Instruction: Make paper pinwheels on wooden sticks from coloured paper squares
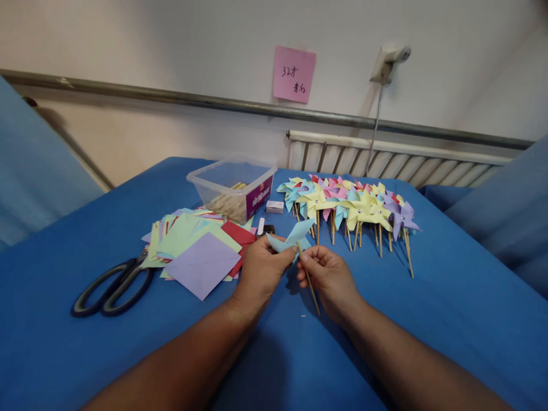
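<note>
Pinwheel (301, 229) looked light, crushable, best held by its stick (314, 295); my left fingers (286, 258) pinched blades (278, 245), right fingers (311, 264) the stick.

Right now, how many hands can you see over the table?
2. The left hand holds the light-blue folded paper; the right hand, beside it, pinches a thin stick. Some left-hand fingers are hidden, but both hands show.
</note>
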Action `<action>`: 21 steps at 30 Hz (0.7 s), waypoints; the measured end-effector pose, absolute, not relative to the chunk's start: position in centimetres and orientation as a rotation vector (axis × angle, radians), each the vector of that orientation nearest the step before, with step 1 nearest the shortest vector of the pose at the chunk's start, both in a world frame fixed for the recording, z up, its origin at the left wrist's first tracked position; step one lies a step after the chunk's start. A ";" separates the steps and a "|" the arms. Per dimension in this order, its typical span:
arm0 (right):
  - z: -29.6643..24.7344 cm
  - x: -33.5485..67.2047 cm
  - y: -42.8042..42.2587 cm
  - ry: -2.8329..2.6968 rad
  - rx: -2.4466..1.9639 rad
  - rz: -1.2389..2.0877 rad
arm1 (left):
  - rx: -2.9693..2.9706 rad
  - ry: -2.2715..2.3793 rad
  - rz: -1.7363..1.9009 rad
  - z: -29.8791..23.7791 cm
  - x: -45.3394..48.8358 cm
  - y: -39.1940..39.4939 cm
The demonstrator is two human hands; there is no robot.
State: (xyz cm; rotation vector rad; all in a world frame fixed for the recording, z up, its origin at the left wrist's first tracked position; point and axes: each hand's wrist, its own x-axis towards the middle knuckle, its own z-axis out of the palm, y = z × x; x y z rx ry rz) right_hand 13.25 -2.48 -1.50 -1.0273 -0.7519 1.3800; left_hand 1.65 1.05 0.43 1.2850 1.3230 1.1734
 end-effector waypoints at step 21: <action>-1.7 13.3 -2.4 -0.765 -1.036 1.408 | 1.290 1.362 1.165 0.6 1.7 1.1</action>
